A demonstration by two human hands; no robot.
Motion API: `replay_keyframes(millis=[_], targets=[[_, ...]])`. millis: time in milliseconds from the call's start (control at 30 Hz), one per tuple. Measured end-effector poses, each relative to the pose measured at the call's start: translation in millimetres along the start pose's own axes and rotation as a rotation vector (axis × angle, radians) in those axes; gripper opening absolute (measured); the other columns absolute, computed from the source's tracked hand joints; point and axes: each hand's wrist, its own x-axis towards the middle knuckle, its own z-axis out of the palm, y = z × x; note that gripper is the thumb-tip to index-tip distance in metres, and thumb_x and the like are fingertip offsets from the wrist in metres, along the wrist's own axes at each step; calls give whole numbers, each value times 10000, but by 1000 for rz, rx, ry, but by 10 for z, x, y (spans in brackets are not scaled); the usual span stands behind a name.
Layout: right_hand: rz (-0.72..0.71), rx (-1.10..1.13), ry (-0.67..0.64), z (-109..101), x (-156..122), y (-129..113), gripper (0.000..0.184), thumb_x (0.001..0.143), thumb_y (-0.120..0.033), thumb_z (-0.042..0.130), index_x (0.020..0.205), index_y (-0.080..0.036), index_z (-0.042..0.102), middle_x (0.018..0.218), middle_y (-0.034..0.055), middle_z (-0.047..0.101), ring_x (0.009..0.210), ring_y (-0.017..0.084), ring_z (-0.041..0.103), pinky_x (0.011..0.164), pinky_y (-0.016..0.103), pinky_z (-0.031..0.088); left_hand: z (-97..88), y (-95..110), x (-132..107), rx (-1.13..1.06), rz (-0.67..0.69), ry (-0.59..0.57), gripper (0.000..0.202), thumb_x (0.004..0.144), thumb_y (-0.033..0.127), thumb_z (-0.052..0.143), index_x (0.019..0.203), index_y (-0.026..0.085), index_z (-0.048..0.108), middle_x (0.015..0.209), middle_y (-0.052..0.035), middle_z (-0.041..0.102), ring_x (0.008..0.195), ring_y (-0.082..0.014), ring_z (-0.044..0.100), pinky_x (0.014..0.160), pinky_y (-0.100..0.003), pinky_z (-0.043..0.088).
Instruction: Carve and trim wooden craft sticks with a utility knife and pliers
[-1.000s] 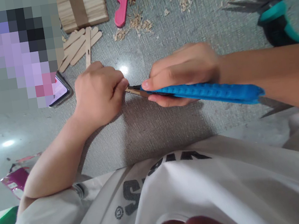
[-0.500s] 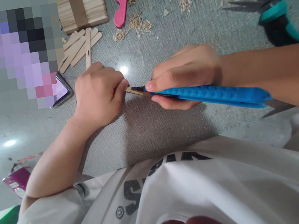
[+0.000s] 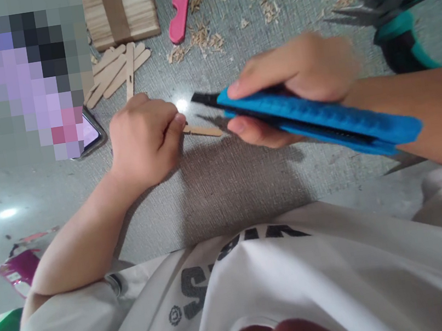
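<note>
Tabletop, grey, fine-textured, with a bright reflection; wood shavings lie scattered at the far side, near a banded bundle of craft sticks, loose sticks and teal-and-black pliers. Smartphone, left. Centre: single notched craft stick, pinched by the curled left hand; right hand grips a blue utility knife, blade raised clear.
</note>
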Motion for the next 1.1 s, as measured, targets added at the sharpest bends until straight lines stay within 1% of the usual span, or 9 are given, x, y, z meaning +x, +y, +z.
replay_keyframes(millis=[100, 167, 267, 367, 467, 533, 800, 967, 1100], targets=[[-195, -94, 268, -26, 7, -30, 317, 1118, -531, 640, 1191, -259, 785, 1051, -44, 861, 814, 154, 806, 765, 307, 636, 16, 19, -39, -62, -26, 135, 467, 1164, 545, 437, 784, 273, 442, 748, -48, 555, 791, -256, 570, 780, -450, 397], [-235, -143, 330, -57, 22, -56, 206, 1127, -420, 701, 1223, -263, 793, 1080, -68, 884, 818, 131, 821, 791, 267, 644, 37, 38, -62, -126, -43, 243, 529, 1195, 610, 396, 791, 278, 476, 738, -39, 587, 728, -232, 561, 721, -440, 403], [-199, -232, 235, -75, 54, -55, 227, 1162, -437, 695, 1231, -250, 804, 1121, -37, 896, 934, 160, 856, 820, 268, 632, 87, 68, -82, -233, -69, 389, 622, 1204, 735, 382, 818, 272, 534, 752, -20, 647, 692, -193, 579, 683, -417, 437], [-237, -424, 63, -50, 69, -13, 370, 1205, -540, 581, 1144, -254, 807, 928, -1, 842, 836, 170, 802, 682, 317, 520, 153, 67, -88, -340, -55, 514, 613, 1194, 753, 441, 844, 263, 558, 781, -11, 672, 703, -172, 594, 679, -406, 456], [-396, -518, 33, -25, 59, 21, 293, 1208, -445, 554, 1178, -258, 778, 793, -19, 730, 664, 156, 659, 586, 345, 395, 206, 41, -94, -422, -113, 517, 543, 1205, 692, 456, 880, 274, 576, 821, -34, 702, 731, -198, 619, 691, -418, 481], [-442, -519, 10, -19, 52, 42, 253, 1200, -335, 516, 1214, -246, 752, 813, -16, 717, 659, 161, 631, 591, 340, 389, 225, 29, -99, -462, -132, 494, 523, 1200, 685, 459, 896, 279, 587, 819, -38, 702, 728, -205, 620, 683, -413, 478], [-243, -392, -145, -4, 98, 173, 472, 1051, -229, 499, 1488, -230, 676, 1216, 105, 823, 1041, 284, 788, 776, 383, 569, 260, 60, -96, -562, -135, 480, 535, 1173, 733, 468, 930, 277, 603, 725, -3, 622, 654, -187, 595, 654, -371, 463], [-300, -392, -119, 81, 114, 212, 561, 1084, -212, 477, 1619, -231, 644, 1472, 162, 777, 1298, 327, 763, 981, 464, 640, 299, 66, -100, -654, -129, 478, 467, 1144, 732, 508, 1034, 295, 629, 670, 16, 555, 592, -187, 550, 608, -367, 446], [-333, -474, -132, 88, 166, 145, 535, 1123, -222, 461, 1627, -198, 639, 1529, 170, 761, 1277, 325, 753, 998, 479, 629, 300, 119, -98, -740, -87, 450, 489, 1109, 764, 568, 999, 290, 617, 608, 37, 512, 503, -165, 468, 535, -350, 396]])
